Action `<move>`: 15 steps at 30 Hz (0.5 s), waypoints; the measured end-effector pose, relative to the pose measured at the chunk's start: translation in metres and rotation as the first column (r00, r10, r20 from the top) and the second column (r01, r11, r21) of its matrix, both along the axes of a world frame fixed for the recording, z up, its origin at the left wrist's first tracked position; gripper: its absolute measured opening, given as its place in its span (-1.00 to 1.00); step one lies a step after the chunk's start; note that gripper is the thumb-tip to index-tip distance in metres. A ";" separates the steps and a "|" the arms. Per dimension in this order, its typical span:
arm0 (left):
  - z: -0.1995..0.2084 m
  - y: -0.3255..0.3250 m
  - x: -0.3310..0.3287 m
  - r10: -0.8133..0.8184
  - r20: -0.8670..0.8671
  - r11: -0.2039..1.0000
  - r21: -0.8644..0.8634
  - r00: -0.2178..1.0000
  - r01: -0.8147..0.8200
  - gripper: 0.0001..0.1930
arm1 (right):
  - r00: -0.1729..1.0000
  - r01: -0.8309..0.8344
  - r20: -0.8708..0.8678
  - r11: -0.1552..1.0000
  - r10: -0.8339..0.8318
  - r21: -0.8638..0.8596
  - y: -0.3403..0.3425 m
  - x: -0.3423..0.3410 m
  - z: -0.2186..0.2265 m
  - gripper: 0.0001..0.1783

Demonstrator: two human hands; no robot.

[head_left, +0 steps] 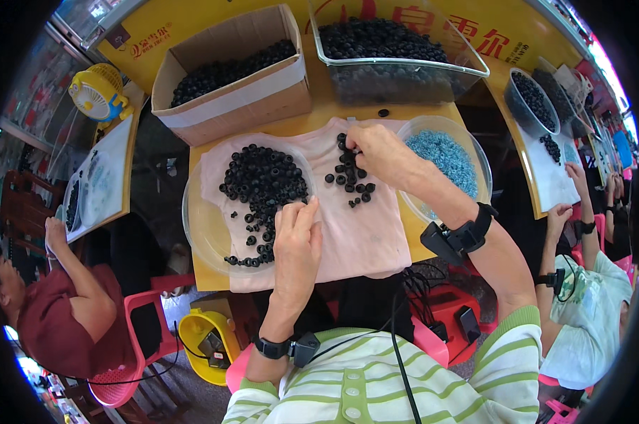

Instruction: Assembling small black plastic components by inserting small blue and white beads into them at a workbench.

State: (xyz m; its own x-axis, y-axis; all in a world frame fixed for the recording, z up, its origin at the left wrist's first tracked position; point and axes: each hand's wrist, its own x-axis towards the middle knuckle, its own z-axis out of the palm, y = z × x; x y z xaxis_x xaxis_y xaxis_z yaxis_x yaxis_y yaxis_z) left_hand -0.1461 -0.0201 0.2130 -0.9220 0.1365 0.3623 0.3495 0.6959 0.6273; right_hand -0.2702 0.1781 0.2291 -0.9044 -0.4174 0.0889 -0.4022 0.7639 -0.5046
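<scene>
A pile of small round black pieces [263,173], some with a hole in the middle, lies on a pink cloth [369,244] and a clear round tray under it. At the pile's right edge is my left hand [298,237], its fingers closed together; what they hold, if anything, is hidden. My right hand [383,152] reaches over a smaller loose group of black pieces [349,173], with its fingertips pinched at the group's upper end, on a black piece. Just right of that hand, a round clear tub [483,166] holds many tiny pale-blue see-through parts [443,159].
Behind the cloth stand a cardboard box [241,95] and a clear plastic bin [404,81], both filled with black pieces. One stray black piece [383,113] lies before the bin. People work at side tables left and right. A yellow bucket [208,346] stands below, left.
</scene>
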 end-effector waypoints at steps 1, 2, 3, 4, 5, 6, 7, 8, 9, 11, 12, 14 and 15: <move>0.000 0.000 0.000 0.001 0.012 1.000 0.010 1.000 -0.001 -0.56 | 1.000 -0.003 -0.002 1.000 0.003 -0.001 -0.001 0.000 0.000 -0.77; 0.001 0.000 0.001 0.002 0.024 1.000 0.020 1.000 -0.003 -0.56 | 1.000 0.019 -0.008 1.000 -0.019 -0.006 -0.002 0.000 0.000 -0.78; 0.001 0.000 0.001 0.001 0.021 1.000 0.018 1.000 -0.002 -0.56 | 0.999 0.045 -0.014 0.999 -0.045 -0.011 -0.003 0.000 -0.001 -0.78; 0.002 0.000 0.001 0.001 0.018 1.000 0.018 1.000 -0.001 -0.56 | 0.999 0.045 -0.017 0.999 -0.046 -0.012 -0.002 -0.003 -0.002 -0.78; 0.003 0.000 0.002 0.000 0.014 1.000 0.017 1.000 0.000 -0.56 | 0.993 0.054 -0.104 0.998 -0.051 0.026 0.000 -0.009 -0.004 -0.77; 0.003 0.000 0.002 -0.003 0.012 1.000 0.018 1.000 0.003 -0.56 | 0.980 0.067 -0.190 0.996 -0.054 0.065 0.001 -0.011 -0.005 -0.76; 0.002 0.001 0.002 -0.004 0.018 1.000 0.023 1.000 0.003 -0.56 | 0.980 0.071 -0.193 0.995 -0.057 0.066 0.001 -0.011 -0.006 -0.76; 0.002 0.001 0.002 -0.006 0.025 1.000 0.030 1.000 0.005 -0.56 | 0.988 0.062 -0.147 0.996 -0.053 0.059 0.002 -0.010 -0.007 -0.75; 0.001 0.001 0.002 -0.002 0.022 0.999 0.032 1.000 0.002 -0.56 | 0.994 0.046 -0.101 0.998 -0.040 0.049 -0.001 -0.010 -0.005 -0.74; 0.000 0.000 0.002 0.005 0.014 0.999 0.032 1.000 -0.005 -0.56 | 0.995 0.037 -0.098 0.999 -0.035 0.022 -0.008 -0.003 -0.003 -0.74; -0.001 0.000 0.002 0.001 0.014 0.999 0.040 1.000 -0.002 -0.56 | 0.995 0.035 -0.091 0.999 -0.036 -0.005 -0.010 0.003 -0.002 -0.74; -0.001 0.000 0.003 0.020 0.024 0.999 0.036 0.999 -0.021 -0.56 | 0.996 0.015 -0.085 1.000 -0.015 -0.008 -0.013 0.010 -0.002 -0.74; -0.001 0.000 0.003 0.015 0.025 0.999 0.041 1.000 -0.016 -0.56 | 0.997 -0.008 -0.079 1.000 0.006 -0.022 -0.014 0.011 -0.002 -0.74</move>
State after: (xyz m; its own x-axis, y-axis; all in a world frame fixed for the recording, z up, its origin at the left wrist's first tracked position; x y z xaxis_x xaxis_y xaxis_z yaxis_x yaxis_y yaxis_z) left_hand -0.1426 -0.0201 0.2118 -0.9327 0.1077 0.3441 0.3227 0.6748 0.6636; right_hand -0.2591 0.1641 0.2269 -0.8912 -0.4209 0.1692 -0.4468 0.7499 -0.4878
